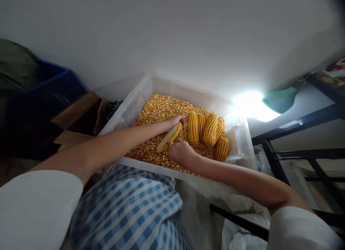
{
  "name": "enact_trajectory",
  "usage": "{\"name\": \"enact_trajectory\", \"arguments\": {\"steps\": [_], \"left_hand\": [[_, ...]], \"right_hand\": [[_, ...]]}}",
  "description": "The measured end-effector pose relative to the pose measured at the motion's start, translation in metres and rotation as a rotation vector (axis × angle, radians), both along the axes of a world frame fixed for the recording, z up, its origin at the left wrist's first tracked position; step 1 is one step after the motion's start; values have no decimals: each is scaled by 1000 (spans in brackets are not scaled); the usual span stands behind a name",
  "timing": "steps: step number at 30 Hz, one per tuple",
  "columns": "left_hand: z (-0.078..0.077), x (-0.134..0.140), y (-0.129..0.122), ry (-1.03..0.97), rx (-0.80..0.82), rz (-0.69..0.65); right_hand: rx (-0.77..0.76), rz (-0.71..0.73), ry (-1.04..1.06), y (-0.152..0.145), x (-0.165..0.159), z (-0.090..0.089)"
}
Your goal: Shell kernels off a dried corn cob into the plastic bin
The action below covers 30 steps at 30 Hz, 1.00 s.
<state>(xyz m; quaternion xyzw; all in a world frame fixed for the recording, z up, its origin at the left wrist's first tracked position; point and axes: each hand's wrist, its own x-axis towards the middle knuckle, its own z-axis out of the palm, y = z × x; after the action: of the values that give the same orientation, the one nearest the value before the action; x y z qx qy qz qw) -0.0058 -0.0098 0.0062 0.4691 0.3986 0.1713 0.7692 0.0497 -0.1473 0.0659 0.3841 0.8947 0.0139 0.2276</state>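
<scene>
Checked cloth over my lap sits closest, and beyond it the clear tub of loose kernels. My left hand grips the upper end of a half-stripped cob, whose long axis slants down-left toward me. My right hand is clenched just beside its middle; whether it holds anything I cannot tell. Full cobs lie right of both hands, touching each other.
</scene>
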Motion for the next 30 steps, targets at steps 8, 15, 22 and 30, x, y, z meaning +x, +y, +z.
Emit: {"name": "enact_trajectory", "arguments": {"steps": [8,15,22,30], "left_hand": [[-5,-1,3,-21,5,-45],[-9,0,4,4,63,-31],[-3,-1,1,24,49,-30],[1,-2,-1,-1,71,-20]], "right_hand": [[9,-49,28,-1,7,5],[19,-46,42,-2,6,4],[63,-27,118,-3,6,1],[80,-41,129,-3,10,-2]]}}
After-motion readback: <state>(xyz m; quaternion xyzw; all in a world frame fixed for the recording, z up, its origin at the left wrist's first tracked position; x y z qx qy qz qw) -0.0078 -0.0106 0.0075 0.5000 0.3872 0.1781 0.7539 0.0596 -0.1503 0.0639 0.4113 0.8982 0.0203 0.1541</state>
